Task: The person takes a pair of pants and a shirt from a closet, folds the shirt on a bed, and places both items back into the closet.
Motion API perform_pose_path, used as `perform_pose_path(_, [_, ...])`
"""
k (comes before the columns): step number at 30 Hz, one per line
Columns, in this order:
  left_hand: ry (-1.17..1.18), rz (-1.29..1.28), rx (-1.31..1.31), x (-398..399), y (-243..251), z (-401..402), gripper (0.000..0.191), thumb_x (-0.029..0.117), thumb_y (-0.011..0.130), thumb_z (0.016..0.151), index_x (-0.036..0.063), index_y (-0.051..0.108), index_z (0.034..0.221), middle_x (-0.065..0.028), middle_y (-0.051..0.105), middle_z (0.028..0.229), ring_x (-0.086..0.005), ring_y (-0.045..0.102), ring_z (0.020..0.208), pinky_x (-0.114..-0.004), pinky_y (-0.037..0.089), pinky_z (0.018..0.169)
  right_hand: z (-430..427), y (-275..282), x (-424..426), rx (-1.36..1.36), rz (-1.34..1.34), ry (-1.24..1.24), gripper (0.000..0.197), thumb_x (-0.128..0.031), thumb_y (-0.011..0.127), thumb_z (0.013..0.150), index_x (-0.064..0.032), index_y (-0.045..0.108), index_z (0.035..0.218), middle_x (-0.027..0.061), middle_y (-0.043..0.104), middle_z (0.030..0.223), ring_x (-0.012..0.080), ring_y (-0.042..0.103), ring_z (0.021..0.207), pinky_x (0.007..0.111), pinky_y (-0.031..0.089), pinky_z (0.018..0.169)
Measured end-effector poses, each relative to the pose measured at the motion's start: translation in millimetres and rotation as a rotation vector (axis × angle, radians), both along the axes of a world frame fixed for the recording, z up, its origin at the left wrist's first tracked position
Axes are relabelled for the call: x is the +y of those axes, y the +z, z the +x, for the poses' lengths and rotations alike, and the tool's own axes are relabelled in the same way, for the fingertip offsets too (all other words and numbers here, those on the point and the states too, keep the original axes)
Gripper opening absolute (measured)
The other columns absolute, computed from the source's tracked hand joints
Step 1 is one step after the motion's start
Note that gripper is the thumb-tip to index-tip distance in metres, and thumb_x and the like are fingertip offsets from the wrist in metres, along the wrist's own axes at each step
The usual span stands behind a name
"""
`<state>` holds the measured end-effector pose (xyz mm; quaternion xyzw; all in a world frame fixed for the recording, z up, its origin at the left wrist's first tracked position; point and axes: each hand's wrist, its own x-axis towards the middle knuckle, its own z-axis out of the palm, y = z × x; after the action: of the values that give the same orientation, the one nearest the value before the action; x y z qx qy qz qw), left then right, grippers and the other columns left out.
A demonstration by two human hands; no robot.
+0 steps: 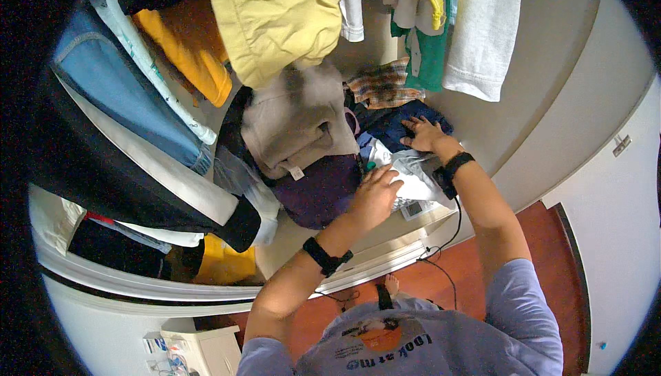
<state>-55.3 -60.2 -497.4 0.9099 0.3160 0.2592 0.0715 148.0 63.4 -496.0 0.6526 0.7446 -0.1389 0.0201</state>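
Observation:
My right hand [424, 134] lies with spread fingers on a dark navy garment [388, 120] at the back right of the wardrobe floor. Lower and to the left, my left hand [376, 194] touches the edge of a white plastic bag [415, 182], its fingers bent and slightly apart. Neither hand grips anything that I can see. Left of it sits a dark purple rounded item [317, 190], perhaps a bag. A grey-beige garment [302, 123] with a white tag drapes over its top. Behind the navy cloth is an orange-brown plaid garment [382, 85].
Yellow trousers [273, 14], a white sleeve [480, 30], blue jeans [129, 87] and a black-cuffed sleeve [242, 223] hang into the space. A sliding-door track [361, 275] borders the wardrobe's front. A black cable [455, 278] trails from my right wrist towards the reddish floor [480, 278].

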Motion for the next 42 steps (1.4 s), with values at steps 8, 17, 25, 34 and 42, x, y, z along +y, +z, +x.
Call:
perform_pose_path(8, [0.123, 0.013, 0.11, 8, -11, 22, 0.07, 0.004, 0.066, 0.069, 0.0023, 0.035, 0.131, -0.0206, 0.027, 0.138, -0.037, 0.03, 0.126, -0.044, 0.03, 0.103, 31, 13, -104, 0.5, 0.508, 0.044, 0.046, -0.017, 0.062, 0.076, -0.0033, 0.051, 0.119, 0.019, 0.041, 0.132, 0.0355, 0.038, 0.123, 0.043, 0.034, 0.101])
perform_pose_path(17, [0.081, -0.131, 0.384, 70, 6, 69, 0.111, 0.032, 0.082, 0.055, 0.0163, 0.015, 0.142, -0.0272, 0.016, 0.142, -0.044, 0.014, 0.132, -0.053, 0.016, 0.106, 41, -45, -174, 0.924, 0.283, -0.531, 0.064, -0.01, 0.059, 0.08, 0.0084, 0.026, 0.132, 0.0281, 0.051, 0.116, 0.0323, 0.052, 0.109, 0.033, 0.043, 0.09])
perform_pose_path(25, [0.006, -0.772, 0.465, 129, 29, 89, 0.107, 0.051, 0.072, 0.064, 0.0058, 0.014, 0.142, -0.0234, 0.022, 0.143, -0.0399, 0.021, 0.132, -0.044, 0.023, 0.106, 61, -79, -166, 1.518, 0.073, -0.662, 0.054, -0.017, 0.067, 0.079, 0.0069, 0.042, 0.121, 0.0154, 0.061, 0.099, 0.0168, 0.059, 0.083, 0.027, 0.048, 0.072])
perform_pose_path(34, [0.107, -0.105, 0.502, 135, 0, 101, 0.045, 0.01, 0.06, 0.076, 0.0069, 0.051, 0.12, -0.0236, 0.061, 0.098, -0.0356, 0.061, 0.087, -0.043, 0.05, 0.075, 44, -70, -172, 1.359, 0.299, -0.709, 0.034, -0.012, 0.065, 0.081, 0.0041, 0.053, 0.109, 0.0093, 0.062, 0.094, 0.0129, 0.058, 0.082, 0.025, 0.047, 0.072])
perform_pose_path(42, [-0.244, -0.36, 0.275, 142, 22, 74, 0.049, 0.013, 0.067, 0.073, 0.0024, 0.053, 0.119, -0.0219, 0.061, 0.103, -0.0297, 0.062, 0.092, -0.035, 0.047, 0.082, 53, -63, -163, 1.469, 0.175, -0.677, 0.035, -0.009, 0.064, 0.081, 0.0038, 0.054, 0.112, 0.007, 0.062, 0.096, 0.0122, 0.057, 0.081, 0.025, 0.047, 0.074])
